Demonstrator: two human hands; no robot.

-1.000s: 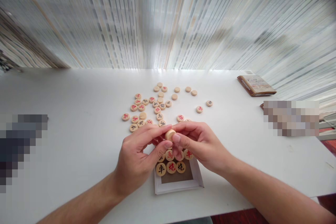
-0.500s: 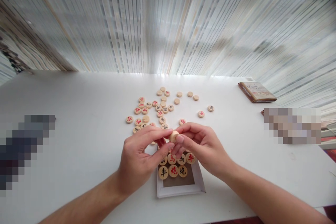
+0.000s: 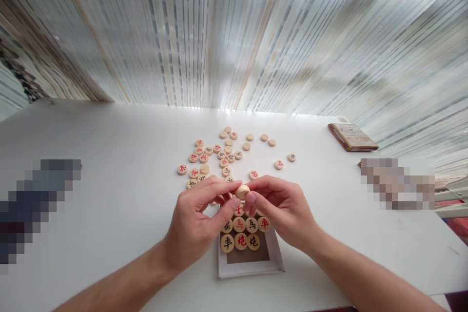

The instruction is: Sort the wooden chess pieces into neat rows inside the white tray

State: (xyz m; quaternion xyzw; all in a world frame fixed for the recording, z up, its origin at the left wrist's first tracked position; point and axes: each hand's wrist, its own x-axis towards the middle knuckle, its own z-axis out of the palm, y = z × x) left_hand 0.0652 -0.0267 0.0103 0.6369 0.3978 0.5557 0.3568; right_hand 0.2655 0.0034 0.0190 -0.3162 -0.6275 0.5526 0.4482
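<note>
- Above a white-rimmed tray (image 3: 252, 269) on a white tabletop (image 3: 131, 234), the left hand (image 3: 203, 219) and the right hand (image 3: 283, 212) met at the fingertips over one round wooden piece (image 3: 242, 191).
- The left hand was curved, its forefinger reaching to the top of the piece and its thumb set below; the space between the two was wide near the palm and narrow at the tips.
- The right hand was drawn in more tightly, thumb and bent forefinger pinching the piece from the other side, the remaining fingers curled beneath.
- The held piece sat between the two hands, raised over the far part of the tray and showing plain wood; any character on it could not be made out.
- Below the hands, lettered discs (image 3: 241, 241) lay in rows in the tray: three in the nearest row, black, red and black, with four in the next. Those farther back were partly covered by fingers.
- Beyond the hands, more discs (image 3: 224, 162) were scattered over the tabletop, some marked in red or black, others showing bare wood.
- Farther off to the right, near a striped curtain (image 3: 204, 44), lay a flat brown-edged box (image 3: 353, 137).
</note>
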